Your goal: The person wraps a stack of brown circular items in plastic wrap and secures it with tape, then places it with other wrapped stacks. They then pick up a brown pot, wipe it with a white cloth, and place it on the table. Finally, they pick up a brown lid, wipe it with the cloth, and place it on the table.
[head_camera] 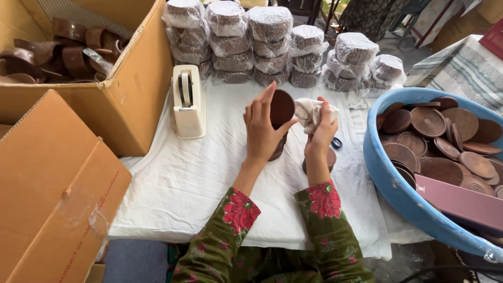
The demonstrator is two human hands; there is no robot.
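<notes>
The left hand (262,128) holds a round brown wooden disc (282,108) upright above the white-covered bench (183,178), its fingers clamped on the rim with the thumb hooked under the lower edge, while the right hand (322,133) has its fingers closed on a bunched white cloth (310,112) pressed close beside the disc's face. The grip is on the edge only, so a firm wipe from the cloth could likely push the disc out of the fingers; it would then drop onto the short stack of discs (277,149) directly below the left hand, or onto the single disc (329,160) under the right wrist, and could chip or knock them over. A pair of scissors with a blue handle (336,142) lies just beside the right hand, partly hidden, and a sweep of the sleeve might catch it. The blue plastic tub (390,181), heaped with more discs, overhangs near the bench edge on the right, where an elbow could jolt it. The cream tape dispenser (188,102) and the plastic-wrapped bundles (272,44) stand well apart and seem safe.
</notes>
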